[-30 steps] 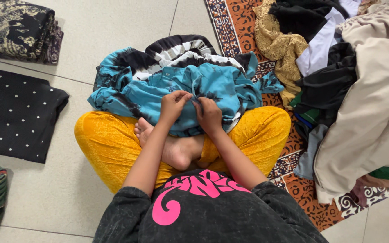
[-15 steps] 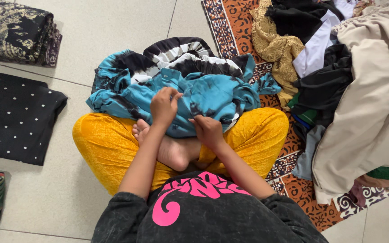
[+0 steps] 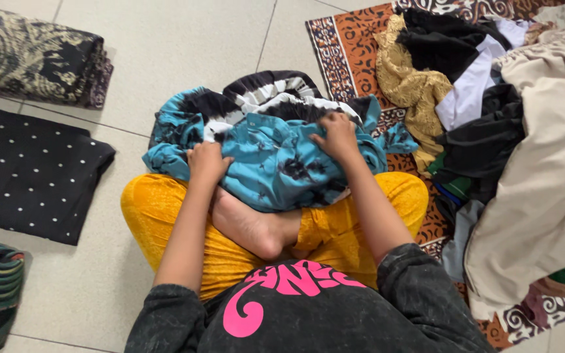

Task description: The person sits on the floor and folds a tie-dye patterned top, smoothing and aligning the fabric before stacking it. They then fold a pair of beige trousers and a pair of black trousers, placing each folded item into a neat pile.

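Seated person, viewed from above: the left hand (image 3: pixel 205 162) grips the near-left edge of a blue-and-black tie-dye shirt (image 3: pixel 276 153) lying across the lap. The right hand (image 3: pixel 336 135), well apart from the left, presses on the shirt's far right, apparently pinching cloth. A heap of clothes (image 3: pixel 492 124) lies right.

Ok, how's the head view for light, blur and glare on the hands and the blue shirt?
Head view: soft, even light, faint shadows under the folded stacks; no glare on the floor tiles. Left hand and right hand look slightly soft, both gripping the blue tie-dye shirt, whose pattern reads clearly. Wide-angle bend at the edges.
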